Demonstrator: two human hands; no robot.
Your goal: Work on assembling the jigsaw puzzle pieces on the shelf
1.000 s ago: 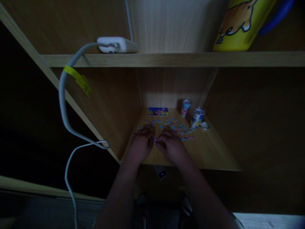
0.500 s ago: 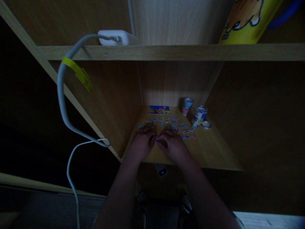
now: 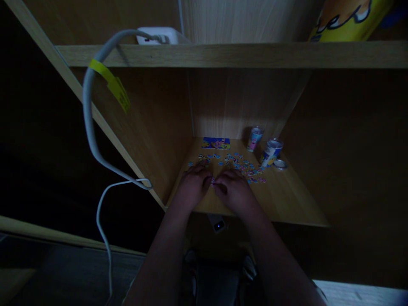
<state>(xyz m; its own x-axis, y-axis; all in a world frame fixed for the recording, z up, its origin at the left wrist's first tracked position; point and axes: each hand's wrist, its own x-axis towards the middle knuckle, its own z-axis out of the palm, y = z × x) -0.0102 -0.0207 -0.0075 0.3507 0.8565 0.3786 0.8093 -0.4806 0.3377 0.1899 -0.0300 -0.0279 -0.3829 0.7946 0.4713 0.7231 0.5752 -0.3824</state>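
Observation:
My left hand point(image 3: 195, 183) and my right hand point(image 3: 234, 187) meet over the front of the wooden shelf board point(image 3: 280, 204). Between their fingertips is a small pinkish jigsaw puzzle piece point(image 3: 213, 181), pinched from both sides; whether it is one piece or two joined ones is too dark to tell. Loose puzzle pieces point(image 3: 250, 172) lie scattered just beyond my right hand. A smaller group of pieces point(image 3: 204, 158) sits past my left fingers, partly covered by them.
Behind the pieces lies a colourful picture card point(image 3: 216, 143). Two printed tins, one slim point(image 3: 255, 139) and one wider point(image 3: 272, 152), stand at right beside a round lid point(image 3: 279, 164). A white cable point(image 3: 87, 106) hangs at left from a white adapter point(image 3: 162, 36) above.
The view has shifted slightly, so the scene sits a little higher and further right. Both hands stay together at the puzzle piece, with only slight finger movement.

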